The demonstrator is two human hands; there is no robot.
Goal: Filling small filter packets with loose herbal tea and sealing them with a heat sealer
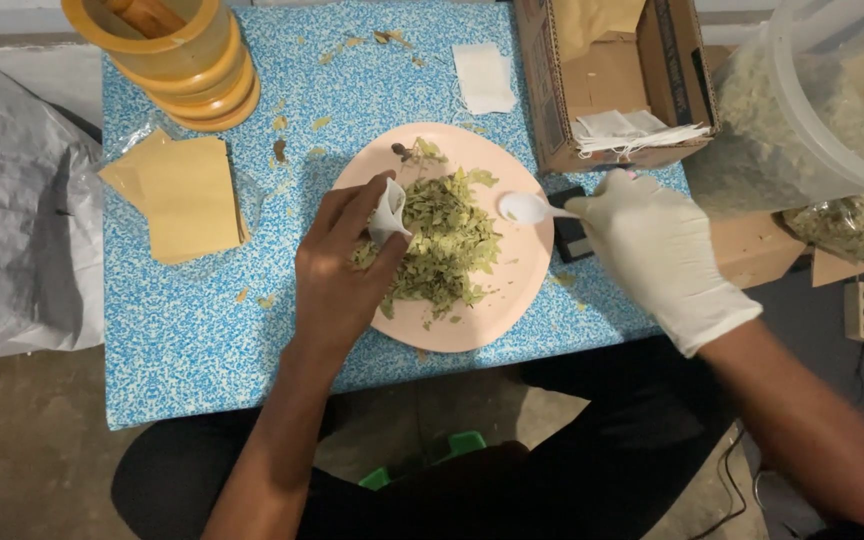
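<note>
A pink plate (512, 290) sits on the blue speckled table and carries a heap of dried green leaves (449, 245). My left hand (344, 270), bare, pinches a small white paper sachet (387, 210) at the left side of the heap. My right hand (657, 250) wears a white glove and grips a white plastic spoon (527, 207); the bowl of the spoon hovers over the right part of the plate, beside the leaves.
Stacked orange tubs (187, 60) stand at the back left, with brown paper pouches (182, 195) in front of them. A cardboard box (612, 85) holds white sachets. A clear tub of leaves (832, 100) stands at right. A loose white sachet (484, 77) lies behind the plate.
</note>
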